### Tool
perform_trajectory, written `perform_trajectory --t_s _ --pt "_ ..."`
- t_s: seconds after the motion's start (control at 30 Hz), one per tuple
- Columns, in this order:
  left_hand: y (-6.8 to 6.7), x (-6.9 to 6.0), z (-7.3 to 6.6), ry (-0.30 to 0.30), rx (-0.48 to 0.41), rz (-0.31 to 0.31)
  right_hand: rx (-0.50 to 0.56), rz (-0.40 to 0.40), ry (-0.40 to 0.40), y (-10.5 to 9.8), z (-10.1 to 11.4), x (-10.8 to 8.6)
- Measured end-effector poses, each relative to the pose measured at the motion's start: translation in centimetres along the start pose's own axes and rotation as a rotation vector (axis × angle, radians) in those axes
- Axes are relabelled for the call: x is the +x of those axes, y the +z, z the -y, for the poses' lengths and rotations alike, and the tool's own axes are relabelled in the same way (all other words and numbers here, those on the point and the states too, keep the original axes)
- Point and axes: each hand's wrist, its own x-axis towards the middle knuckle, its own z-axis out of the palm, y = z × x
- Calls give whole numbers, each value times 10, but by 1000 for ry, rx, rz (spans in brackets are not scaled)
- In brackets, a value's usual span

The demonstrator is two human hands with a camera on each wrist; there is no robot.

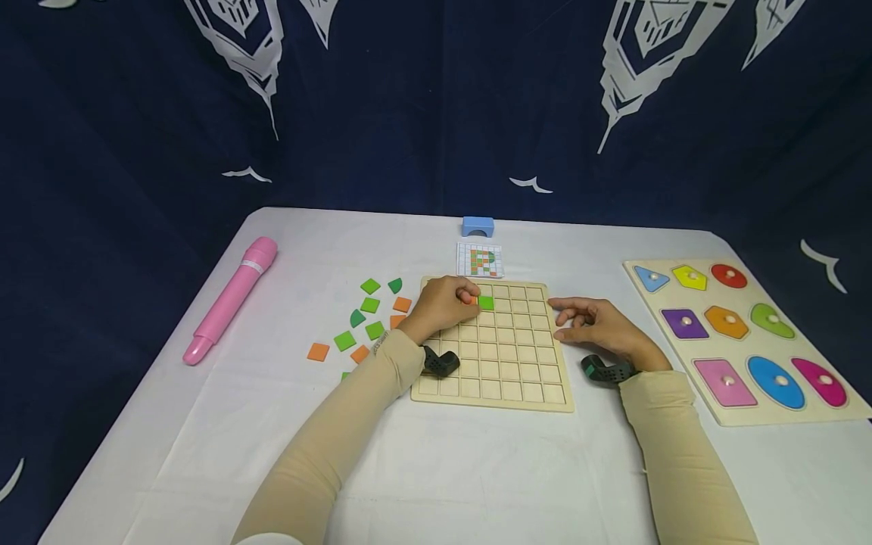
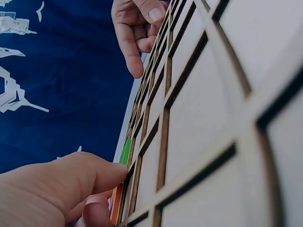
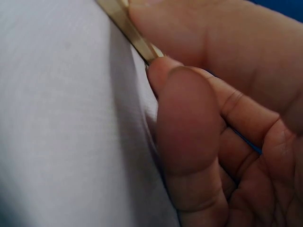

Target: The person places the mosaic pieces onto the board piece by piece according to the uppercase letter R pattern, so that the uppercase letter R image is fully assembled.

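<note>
The left hand (image 1: pixel 443 306) pinches an orange square tile (image 2: pixel 115 203) between thumb and fingers, at the upper part of the wooden grid board (image 1: pixel 509 369). Directly right of that tile, a green square (image 1: pixel 486 303) lies in a cell. At the board's right edge is the right hand (image 1: pixel 599 325), its fingers loosely bent and fingertips touching the rim. In the right wrist view the board's edge (image 3: pixel 128 26) meets those fingertips. Part of the board's left side is hidden by the left hand and wrist.
Loose green and orange tiles (image 1: pixel 317 351) lie left of the board. Behind it are a pattern card (image 1: pixel 480 260) and a blue block (image 1: pixel 478 225). A pink stick (image 1: pixel 232 299) lies far left; a shape puzzle board (image 1: pixel 688 352) lies right.
</note>
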Motion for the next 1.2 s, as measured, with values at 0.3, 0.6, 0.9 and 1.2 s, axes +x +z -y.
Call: perform_trajectory --t_s 0.3,0.6,0.9,1.2 --pt "0 -3 -5 45 -44 -1 -10 -6 -23 0 -2 -1" --pt "-3 -4 -16 60 -127 -18 -12 -7 -35 0 -3 -1" --pt "-13 -8 -29 60 -181 58 -23 -8 -25 0 -4 0" --pt "-38 -30 -39 132 -221 95 -21 -4 -15 -1 -2 0"
